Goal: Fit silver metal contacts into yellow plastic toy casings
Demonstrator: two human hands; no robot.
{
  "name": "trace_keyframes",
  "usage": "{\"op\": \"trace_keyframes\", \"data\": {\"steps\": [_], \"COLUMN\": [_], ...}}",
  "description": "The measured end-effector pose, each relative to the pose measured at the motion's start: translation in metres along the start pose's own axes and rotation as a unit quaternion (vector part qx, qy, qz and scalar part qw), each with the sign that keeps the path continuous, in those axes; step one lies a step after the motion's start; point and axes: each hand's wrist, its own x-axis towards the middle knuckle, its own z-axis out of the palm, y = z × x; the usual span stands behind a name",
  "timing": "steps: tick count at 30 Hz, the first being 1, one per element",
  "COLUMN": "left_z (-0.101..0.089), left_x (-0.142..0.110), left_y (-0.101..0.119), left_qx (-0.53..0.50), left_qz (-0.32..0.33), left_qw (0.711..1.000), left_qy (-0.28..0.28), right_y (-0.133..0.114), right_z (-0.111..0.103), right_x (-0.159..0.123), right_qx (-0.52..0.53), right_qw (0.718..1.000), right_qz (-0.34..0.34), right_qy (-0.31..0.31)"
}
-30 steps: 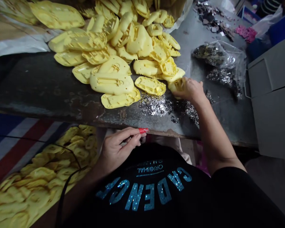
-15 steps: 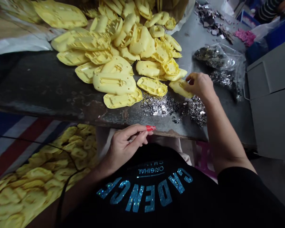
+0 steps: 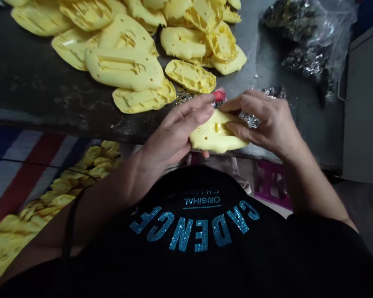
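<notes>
Between my two hands, just over the table's near edge, is a yellow plastic shell (image 3: pixel 217 138) with small holes and a slot in its face. My left hand (image 3: pixel 180 132) is closed around its left end, with a red wrapping (image 3: pixel 219 95) on one fingertip. On the right end my right hand (image 3: pixel 264 120) grips the shell, thumb by the slot and fingers over the far rim. Behind the hands lie small shiny metal pieces (image 3: pixel 186 96), partly covered by the fingers. Another yellow shell (image 3: pixel 191 76) lies inside-up just beyond them.
Many more yellow shells (image 3: pixel 124 68) are heaped at the back and left of the dark table (image 3: pixel 27 89). A clear bag (image 3: pixel 317 49) of metal parts lies back right, beside a pale cabinet (image 3: pixel 363 124). Yellow pieces (image 3: pixel 62 203) fill a striped sheet below left. A purple stool (image 3: pixel 272 184) stands underneath.
My right hand has brought the shell from the pile toward me. My left hand has moved up and right and now holds the shell too. The view has tilted down.
</notes>
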Motion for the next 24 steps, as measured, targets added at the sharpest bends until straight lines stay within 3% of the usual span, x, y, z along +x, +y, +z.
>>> {"op": "trace_keyframes", "data": {"steps": [3,6,9,12,15,21,24], "left_z": [0.002,-0.004,-0.015,-0.025,-0.028,-0.023,-0.022], "left_x": [-0.015,-0.038,-0.058,-0.072,-0.079,-0.08,-0.081], "left_y": [0.0,0.0,-0.002,-0.007,-0.013,-0.022,-0.023], "left_qx": [0.004,0.027,0.025,0.009,0.004,0.006,0.008], "left_qz": [-0.016,0.028,0.053,0.01,-0.011,0.002,0.003], "left_qw": [0.998,0.989,0.975,0.97,0.966,0.97,0.968], "left_qy": [0.056,0.142,0.214,0.244,0.258,0.245,0.252], "right_y": [0.006,0.019,0.026,0.028,0.03,0.027,0.019], "right_z": [0.021,0.045,0.074,0.094,0.099,0.087,0.085], "right_x": [-0.026,-0.052,-0.068,-0.071,-0.071,-0.079,-0.075], "right_qx": [0.005,-0.035,-0.1,-0.155,-0.155,-0.107,-0.107], "right_qw": [0.994,0.977,0.979,0.974,0.976,0.979,0.983], "right_qz": [0.082,0.132,0.141,0.138,0.122,0.136,0.109], "right_qy": [0.079,0.162,0.11,0.09,0.088,0.109,0.098]}}
